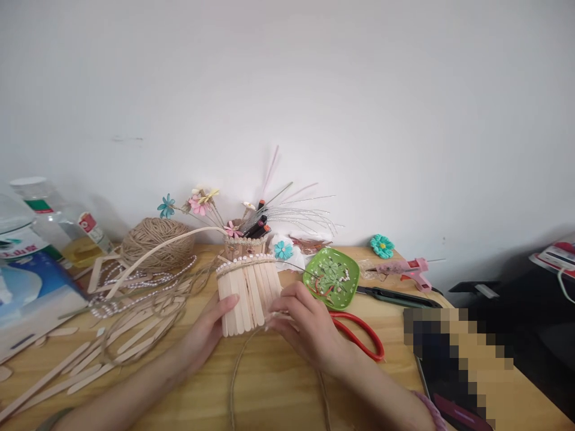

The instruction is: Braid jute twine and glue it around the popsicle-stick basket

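A holder made of upright craft sticks (246,299) is tilted above the table, with white pearl beads (251,259) and a band of twine round its upper edge. My left hand (211,326) grips it from the left, thumb on the front sticks. At its lower right side, my right hand (309,326) has its fingers pinched on jute twine (233,383); the exact pinch point is partly hidden. One length of twine drops in a curve below the holder, and another shows beneath my right wrist.
A twine ball (155,244), bead strings and loose craft sticks (58,383) lie left, by bottles (85,239). Behind stands a pot with markers (258,226) and flowers. Right are a green dish (348,269), red-handled scissors (366,335), a pink glue gun (417,272) and a teal flower (381,245).
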Demonstrator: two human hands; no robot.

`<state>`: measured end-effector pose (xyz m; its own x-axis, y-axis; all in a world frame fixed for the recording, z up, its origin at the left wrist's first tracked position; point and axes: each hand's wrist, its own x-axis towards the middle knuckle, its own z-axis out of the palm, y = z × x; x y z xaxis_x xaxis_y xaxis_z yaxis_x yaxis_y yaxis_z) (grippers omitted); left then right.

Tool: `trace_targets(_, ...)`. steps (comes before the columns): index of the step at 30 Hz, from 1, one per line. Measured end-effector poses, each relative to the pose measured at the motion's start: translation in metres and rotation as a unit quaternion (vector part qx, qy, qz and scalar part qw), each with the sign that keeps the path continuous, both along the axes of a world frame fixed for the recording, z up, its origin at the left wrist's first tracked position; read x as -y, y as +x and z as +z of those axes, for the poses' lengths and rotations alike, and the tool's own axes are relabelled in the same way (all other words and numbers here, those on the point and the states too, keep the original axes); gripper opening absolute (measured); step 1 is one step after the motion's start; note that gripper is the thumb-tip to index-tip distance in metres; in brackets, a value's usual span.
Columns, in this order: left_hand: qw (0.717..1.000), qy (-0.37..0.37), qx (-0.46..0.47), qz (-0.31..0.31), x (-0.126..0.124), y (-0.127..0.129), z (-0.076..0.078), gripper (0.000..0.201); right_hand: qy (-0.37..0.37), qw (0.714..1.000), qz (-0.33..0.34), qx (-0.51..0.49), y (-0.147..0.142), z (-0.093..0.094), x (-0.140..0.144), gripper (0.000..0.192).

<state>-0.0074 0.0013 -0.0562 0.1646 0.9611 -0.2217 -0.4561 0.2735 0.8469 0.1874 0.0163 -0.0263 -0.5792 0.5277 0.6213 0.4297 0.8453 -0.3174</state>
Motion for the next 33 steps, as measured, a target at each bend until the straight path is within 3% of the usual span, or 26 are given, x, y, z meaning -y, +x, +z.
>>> trace_targets(5,1.0,-0.011,-0.025,0.011,0.008,0.004,0.001,0.063,-0.005,1.0,0.024,0.018,0.005,0.006,0.004,0.009)
trace_targets(11,0.998,0.015,-0.052,0.016,0.022,0.012,0.005,0.068,-0.104,0.991,0.064,0.045,0.016,0.025,0.011,0.002)
trace_targets(14,1.0,0.005,-0.03,0.007,0.024,0.016,0.005,0.064,-0.145,0.986,0.081,0.034,0.018,0.03,0.012,0.009)
trace_targets(19,0.985,-0.127,0.032,-0.116,0.031,0.023,0.005,0.066,-0.179,0.983,0.048,-0.001,0.018,0.036,0.014,0.008)
trace_targets(21,0.982,-0.139,0.027,-0.124,0.034,0.024,0.007,0.069,-0.196,0.98,0.04,0.006,0.018,0.039,0.015,0.009)
trace_targets(29,0.989,-0.125,0.023,-0.079,0.034,0.024,0.007,0.069,-0.158,0.986,0.057,0.008,0.016,0.038,0.016,0.008)
trace_targets(33,0.987,-0.133,0.042,-0.077,0.035,0.023,0.005,0.066,-0.133,0.99,0.032,-0.021,0.013,0.033,0.015,0.01)
